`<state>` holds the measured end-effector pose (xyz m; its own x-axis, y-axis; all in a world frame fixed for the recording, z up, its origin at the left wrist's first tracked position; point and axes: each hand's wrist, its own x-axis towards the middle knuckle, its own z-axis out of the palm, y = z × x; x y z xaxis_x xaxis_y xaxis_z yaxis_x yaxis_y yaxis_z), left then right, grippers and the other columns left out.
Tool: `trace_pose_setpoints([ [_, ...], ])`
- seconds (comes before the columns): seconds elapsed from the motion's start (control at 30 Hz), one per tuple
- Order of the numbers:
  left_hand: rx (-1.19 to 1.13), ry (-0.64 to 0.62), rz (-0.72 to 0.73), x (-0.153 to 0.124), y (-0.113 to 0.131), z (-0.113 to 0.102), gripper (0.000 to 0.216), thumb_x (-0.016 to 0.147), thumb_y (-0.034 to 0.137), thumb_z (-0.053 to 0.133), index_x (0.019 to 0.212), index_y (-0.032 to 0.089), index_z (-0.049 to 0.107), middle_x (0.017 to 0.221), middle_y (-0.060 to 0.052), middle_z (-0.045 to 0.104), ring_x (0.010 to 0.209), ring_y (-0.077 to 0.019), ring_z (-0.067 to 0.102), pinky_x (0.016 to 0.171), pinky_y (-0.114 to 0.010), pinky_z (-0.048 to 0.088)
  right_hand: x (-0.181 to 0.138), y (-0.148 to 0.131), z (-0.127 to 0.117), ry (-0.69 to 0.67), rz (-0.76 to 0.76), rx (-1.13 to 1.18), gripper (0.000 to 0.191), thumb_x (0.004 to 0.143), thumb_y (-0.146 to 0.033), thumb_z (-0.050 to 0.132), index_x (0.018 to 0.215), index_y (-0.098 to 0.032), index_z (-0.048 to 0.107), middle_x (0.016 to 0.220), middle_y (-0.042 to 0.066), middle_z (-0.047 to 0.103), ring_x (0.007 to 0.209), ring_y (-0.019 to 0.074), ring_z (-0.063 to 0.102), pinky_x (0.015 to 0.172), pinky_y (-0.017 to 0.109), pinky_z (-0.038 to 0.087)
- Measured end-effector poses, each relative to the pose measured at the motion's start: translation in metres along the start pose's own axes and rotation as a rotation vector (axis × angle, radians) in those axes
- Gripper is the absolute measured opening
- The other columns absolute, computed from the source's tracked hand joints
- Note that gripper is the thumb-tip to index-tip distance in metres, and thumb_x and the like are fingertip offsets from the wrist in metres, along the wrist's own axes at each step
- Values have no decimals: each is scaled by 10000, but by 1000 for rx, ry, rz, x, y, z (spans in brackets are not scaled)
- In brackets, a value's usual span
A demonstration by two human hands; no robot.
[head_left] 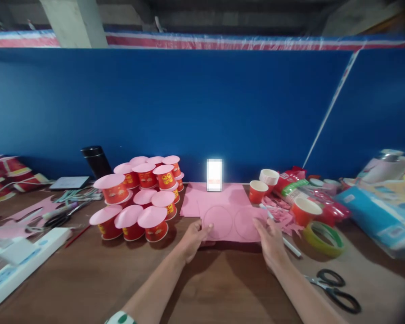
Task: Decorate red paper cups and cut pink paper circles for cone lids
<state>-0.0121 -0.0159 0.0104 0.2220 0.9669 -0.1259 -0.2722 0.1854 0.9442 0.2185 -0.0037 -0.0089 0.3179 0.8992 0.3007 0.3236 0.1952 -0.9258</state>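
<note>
A sheet of pink paper (233, 235) with two circles drawn side by side is held up between my hands. My left hand (196, 238) pinches its left edge, thumb on top. On the right edge, my right hand (269, 236) grips it the same way. Behind it lie more pink sheets (191, 200) on the brown table. Left of my hands stand stacked red paper cups (156, 231) topped with pink paper discs. A white pen-like stick (292, 247) lies just beyond my right hand, partly hidden by it.
Black-handled scissors (337, 290) and a roll of tape (324, 240) lie at right, near red cups (306, 212), pink scraps (285, 216) and a blue package (367, 216). At left are a white power strip (30, 265) and a black bottle (96, 162). A blue partition (155, 103) closes the back.
</note>
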Motion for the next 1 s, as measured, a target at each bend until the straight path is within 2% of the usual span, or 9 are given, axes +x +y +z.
trace_pose_setpoints([
  [0.07, 79, 52, 20, 3, -4, -1, 423, 640, 448, 754, 896, 120, 675, 838, -82, 694, 704, -161, 638, 611, -261, 526, 0, -3, 1, 70, 54, 11, 328, 728, -517, 599, 703, -216, 473, 637, -31, 464, 632, 152, 455, 613, 289, 421],
  [0.13, 162, 100, 6, 6, -10, -2, 375, 643, 427, 750, 812, 101, 675, 733, -72, 678, 594, -148, 621, 527, -232, 496, -1, -5, 1, 59, 54, 22, 335, 709, -503, 621, 681, -208, 464, 621, -46, 453, 602, 128, 432, 592, 271, 411],
  [0.27, 222, 195, 32, 10, -15, 0, 290, 678, 382, 716, 725, 102, 658, 577, -18, 613, 452, -111, 554, 451, -208, 445, 0, -6, 3, -60, 17, 111, 339, 728, -473, 622, 906, -192, 560, 870, 22, 606, 781, 171, 551, 711, 297, 469],
  [0.33, 201, 209, 51, 10, -14, 1, 269, 677, 361, 715, 732, 103, 661, 587, -12, 611, 467, -108, 549, 470, -215, 464, 1, -6, 2, -36, 18, 143, 421, 726, -470, 633, 1030, -192, 544, 1016, 65, 614, 901, 200, 576, 800, 333, 475],
  [0.43, 188, 220, 61, 8, -11, 2, 255, 653, 345, 731, 671, 107, 640, 546, -2, 587, 461, -107, 532, 469, -220, 468, 2, -12, -11, -2, 18, 117, 416, 745, -476, 612, 1029, -183, 538, 1038, 92, 617, 946, 218, 589, 829, 363, 481],
  [0.53, 189, 202, 71, 8, -10, 2, 254, 638, 333, 740, 626, 118, 606, 506, 22, 551, 441, -93, 508, 470, -211, 464, -3, -22, -43, -110, -35, -21, 363, 788, -478, 564, 996, -180, 559, 990, 90, 634, 900, 217, 609, 761, 346, 507],
  [0.67, 213, 235, 41, 10, -11, 0, 275, 637, 347, 740, 645, 115, 592, 545, 14, 574, 472, -105, 547, 453, -205, 455, -24, -23, -107, -271, -185, -497, 251, 850, -416, 498, 954, -212, 598, 967, 75, 659, 877, 220, 616, 764, 350, 497],
  [0.8, 234, 239, 35, 12, -14, -1, 290, 635, 355, 745, 710, 111, 606, 612, -1, 617, 513, -121, 585, 501, -233, 496, -50, -7, -161, -280, -233, -905, 259, 881, -316, 419, 1006, -219, 624, 1045, 85, 661, 965, 250, 605, 846, 397, 468],
  [1.0, 243, 271, 29, 11, -13, -1, 303, 616, 357, 758, 685, 114, 589, 599, 6, 613, 521, -122, 594, 523, -239, 509, -64, 7, -188, -437, -147, -1027, 482, 814, -96, 323, 1174, -243, 608, 1228, 70, 609, 1074, 223, 593, 928, 372, 449],
])
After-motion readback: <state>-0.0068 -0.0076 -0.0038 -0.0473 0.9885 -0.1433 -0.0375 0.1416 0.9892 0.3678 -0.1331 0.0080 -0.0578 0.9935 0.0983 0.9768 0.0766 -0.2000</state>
